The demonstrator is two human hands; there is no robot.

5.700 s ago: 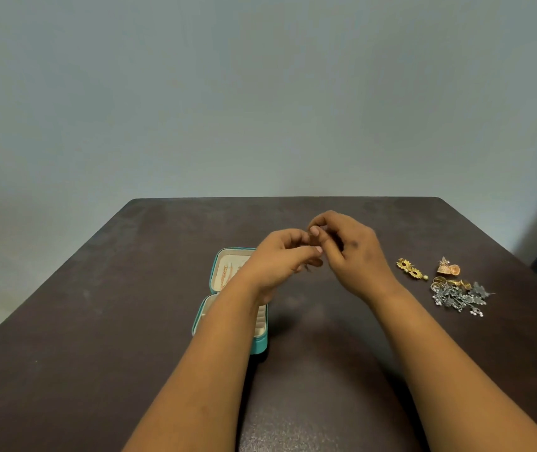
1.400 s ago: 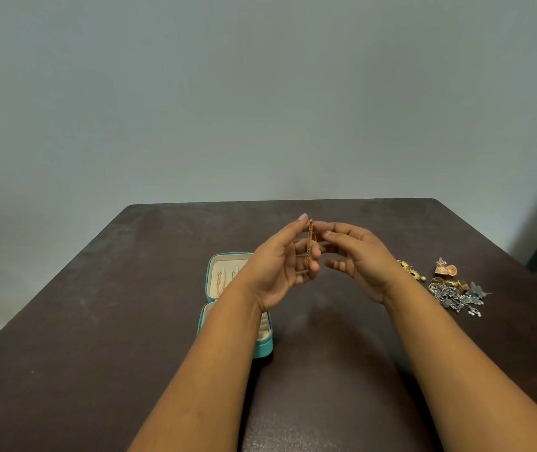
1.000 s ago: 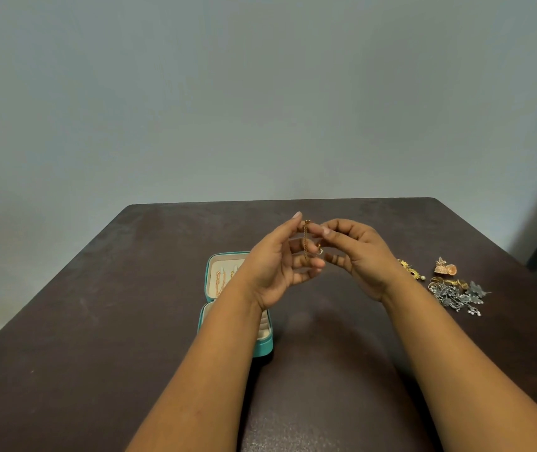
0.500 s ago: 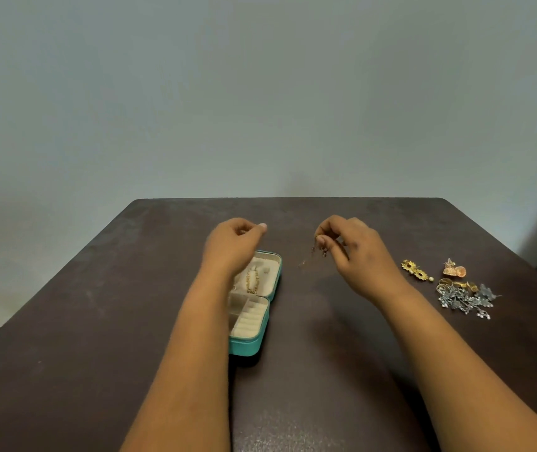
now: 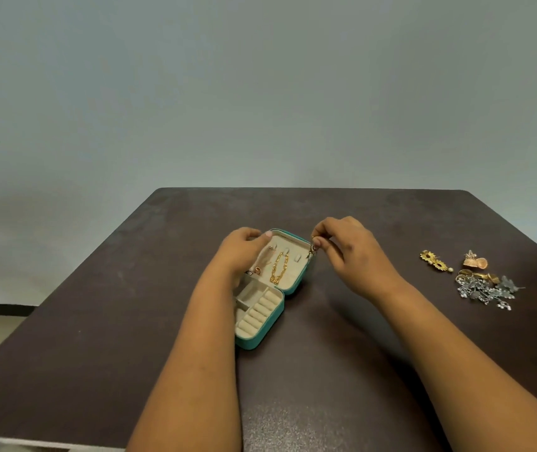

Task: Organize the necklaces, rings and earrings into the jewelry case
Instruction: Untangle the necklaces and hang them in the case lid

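A dark table (image 5: 97, 321) is carrying everything. At its middle a teal jewelry case (image 5: 262, 334) is lying open, cream-lined, with no brand or writing readable on it. The left hand (image 5: 241, 252) is resting on the lid half's left edge, fingers curled over it, thumb tip at the far rim. A gold chain necklace (image 5: 278, 269) is hanging inside the lid (ring rolls are filling the near half). The right hand (image 5: 348, 249) is pinching a small thin chain (image 5: 312, 251) just at the lid's right corner. Well apart to the right, loose gold earrings (image 5: 435, 261) and a silver jewelry pile (image 5: 485, 290) are lying.
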